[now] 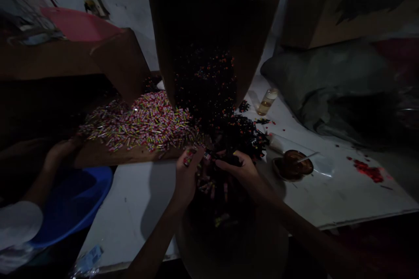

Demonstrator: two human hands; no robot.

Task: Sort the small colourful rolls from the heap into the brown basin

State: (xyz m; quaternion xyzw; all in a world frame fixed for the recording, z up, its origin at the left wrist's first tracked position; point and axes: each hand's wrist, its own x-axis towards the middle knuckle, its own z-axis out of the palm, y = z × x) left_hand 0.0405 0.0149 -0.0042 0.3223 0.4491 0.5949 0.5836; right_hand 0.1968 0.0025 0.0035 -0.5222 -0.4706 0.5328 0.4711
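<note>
In the middle of the head view, my left hand [187,178] is closed around several small tubes [188,157] with pink, white and yellow-green print. My right hand [244,169] meets it from the other side, its thumb and fingers pinching a small black piece that barely shows in the dark. Just beyond my left hand lies a big heap of the same printed tubes [147,124]. Behind my right hand, a pile of black pieces with orange-red tips [242,133] spills out of a cardboard box [258,30]. More printed tubes lie in shadow below my hands.
On the white table [131,209], a brown bowl with a stick [297,163], a glass of yellowish liquid [267,101] and red bits [368,171] sit to the right. At left, another person's arm [49,165] reaches over a blue basin [78,205].
</note>
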